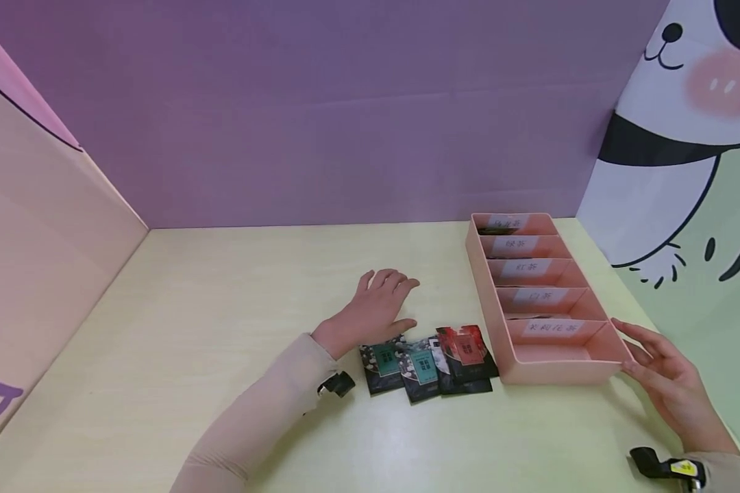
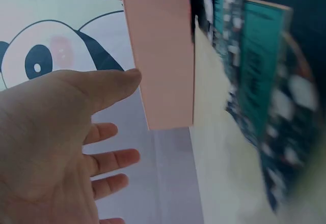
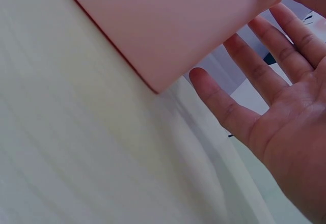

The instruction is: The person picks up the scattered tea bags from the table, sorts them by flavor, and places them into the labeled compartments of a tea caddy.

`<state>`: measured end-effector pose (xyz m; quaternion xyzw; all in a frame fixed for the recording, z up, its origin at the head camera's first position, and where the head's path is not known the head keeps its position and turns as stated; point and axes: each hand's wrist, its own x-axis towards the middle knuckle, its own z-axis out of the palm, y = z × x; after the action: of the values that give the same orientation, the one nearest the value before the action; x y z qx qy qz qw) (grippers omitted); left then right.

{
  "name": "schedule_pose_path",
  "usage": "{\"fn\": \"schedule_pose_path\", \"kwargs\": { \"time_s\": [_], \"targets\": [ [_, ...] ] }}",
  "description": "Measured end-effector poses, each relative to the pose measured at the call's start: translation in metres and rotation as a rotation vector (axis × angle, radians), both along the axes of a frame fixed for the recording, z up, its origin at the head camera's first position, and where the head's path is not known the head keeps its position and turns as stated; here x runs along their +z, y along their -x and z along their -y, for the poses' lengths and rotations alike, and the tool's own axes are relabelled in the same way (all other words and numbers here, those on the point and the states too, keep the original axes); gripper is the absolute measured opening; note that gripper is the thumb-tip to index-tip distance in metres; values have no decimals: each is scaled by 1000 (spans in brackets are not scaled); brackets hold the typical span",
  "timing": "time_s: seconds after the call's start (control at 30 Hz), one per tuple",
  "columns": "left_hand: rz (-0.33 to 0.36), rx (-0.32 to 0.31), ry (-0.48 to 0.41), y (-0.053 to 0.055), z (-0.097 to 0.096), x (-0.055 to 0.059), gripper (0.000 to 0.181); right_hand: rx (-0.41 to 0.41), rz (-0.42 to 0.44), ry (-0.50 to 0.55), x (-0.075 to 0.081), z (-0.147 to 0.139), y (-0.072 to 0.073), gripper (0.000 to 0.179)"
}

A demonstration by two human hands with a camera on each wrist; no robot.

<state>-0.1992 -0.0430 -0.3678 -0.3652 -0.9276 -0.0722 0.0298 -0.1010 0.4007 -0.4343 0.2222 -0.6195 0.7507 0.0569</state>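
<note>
My left hand [image 1: 376,308] hovers behind the tea packets with its fingers extended and spread, holding nothing. In front of it on the table, dark packets with teal labels [image 1: 423,366] overlap one with a red label [image 1: 469,350]. A pink divided box [image 1: 558,373] stands to their right, its compartments bearing handwritten white labels. At the box's front right corner, my right hand [image 1: 669,383] touches the outside with nearly straight fingers and thumb. In the right wrist view, the fingers [image 3: 254,68] lie along the pink side wall [image 3: 168,25].
Packets show partly in some rear compartments, such as the far one [image 1: 499,231]. The pale tabletop [image 1: 234,294] extends left of the packets. A purple panel [image 1: 345,137] closes the back, and printed panels with a cartoon animal [image 1: 678,185] stand at the right.
</note>
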Motion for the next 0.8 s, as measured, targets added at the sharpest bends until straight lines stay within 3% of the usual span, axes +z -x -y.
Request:
{"fn": "schedule_pose_path", "kwargs": {
  "time_s": [0.2, 0.4, 0.57, 0.8],
  "targets": [
    [103, 89, 4, -6, 26, -8, 80, 3, -19, 39, -1, 3, 2, 54],
    [202, 160, 27, -14, 39, -16, 93, -5, -9, 40, 1, 3, 0, 54],
    [252, 179, 52, -20, 39, -22, 79, -7, 1, 34, 3, 2, 0, 54],
    [221, 188, 58, -22, 35, -32, 63, -2, -7, 34, 0, 1, 1, 55]
  ]
}}
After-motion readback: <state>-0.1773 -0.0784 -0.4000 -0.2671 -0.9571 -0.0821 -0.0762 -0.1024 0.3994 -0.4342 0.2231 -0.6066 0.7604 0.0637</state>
